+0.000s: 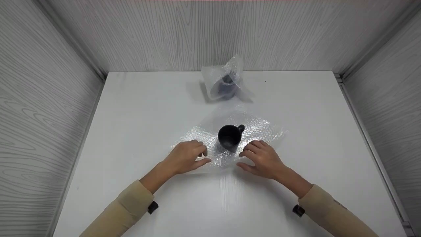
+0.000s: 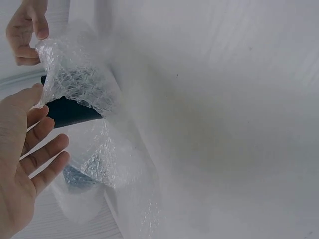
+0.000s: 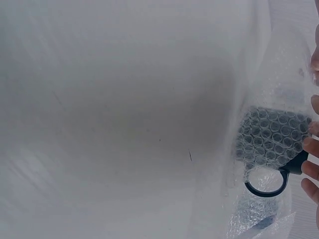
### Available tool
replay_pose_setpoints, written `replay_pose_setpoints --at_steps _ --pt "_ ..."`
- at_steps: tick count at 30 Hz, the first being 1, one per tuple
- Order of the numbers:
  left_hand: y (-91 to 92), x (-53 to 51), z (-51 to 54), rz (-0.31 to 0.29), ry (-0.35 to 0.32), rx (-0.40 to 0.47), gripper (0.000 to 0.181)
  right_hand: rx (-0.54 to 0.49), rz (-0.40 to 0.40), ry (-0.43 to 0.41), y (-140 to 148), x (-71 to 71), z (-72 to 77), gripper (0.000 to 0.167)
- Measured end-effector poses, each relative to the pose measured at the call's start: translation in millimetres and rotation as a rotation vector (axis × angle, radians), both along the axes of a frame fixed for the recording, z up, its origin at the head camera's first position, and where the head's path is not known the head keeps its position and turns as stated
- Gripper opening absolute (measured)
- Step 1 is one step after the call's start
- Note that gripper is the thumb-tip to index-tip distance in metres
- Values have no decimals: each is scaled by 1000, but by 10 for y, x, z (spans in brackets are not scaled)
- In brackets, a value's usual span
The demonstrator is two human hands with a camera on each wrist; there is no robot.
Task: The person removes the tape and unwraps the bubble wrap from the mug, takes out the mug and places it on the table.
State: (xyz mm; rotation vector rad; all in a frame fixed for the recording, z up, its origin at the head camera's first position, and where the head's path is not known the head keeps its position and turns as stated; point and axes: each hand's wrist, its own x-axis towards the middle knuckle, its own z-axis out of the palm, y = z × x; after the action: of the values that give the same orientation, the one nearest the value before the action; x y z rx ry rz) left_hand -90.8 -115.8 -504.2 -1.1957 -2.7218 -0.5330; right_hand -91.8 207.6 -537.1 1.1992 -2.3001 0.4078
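A black mug (image 1: 229,136) stands upright on a sheet of clear bubble wrap (image 1: 263,127), its handle toward the back right. My left hand (image 1: 187,156) is left of the mug; in the left wrist view its thumb and index finger pinch the wrap's raised near edge (image 2: 82,79), while the other fingers are spread. To the mug's right, my right hand (image 1: 263,159) pinches the same raised part at its other end. In the right wrist view the wrap covers the mug's near side, and the mug handle (image 3: 266,193) shows below it. That view cuts off most of the right hand.
Behind the mug, near the table's back edge, stands a dark bluish object (image 1: 227,89) loosely wrapped in bubble wrap. The white table (image 1: 138,108) is bordered by wood-grain panels (image 1: 158,36) at the back and both sides.
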Motion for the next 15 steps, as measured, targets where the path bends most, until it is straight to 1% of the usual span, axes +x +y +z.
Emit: replay_pose_setpoints --at_steps 3,8,13,15 --pt "-10 16 -22 -9 -1 1 24 0 11 0 -8 18 -8 30" --pt "-28 36 -60 -23 -14 -24 26 -15 45 0 -12 41 -49 31" --pt "-22 55 -99 -7 -34 -47 25 9 55 -28 13 53 -82 28" --pt "-8 74 -83 -6 -37 -53 25 8 66 -32 13 68 -64 26"
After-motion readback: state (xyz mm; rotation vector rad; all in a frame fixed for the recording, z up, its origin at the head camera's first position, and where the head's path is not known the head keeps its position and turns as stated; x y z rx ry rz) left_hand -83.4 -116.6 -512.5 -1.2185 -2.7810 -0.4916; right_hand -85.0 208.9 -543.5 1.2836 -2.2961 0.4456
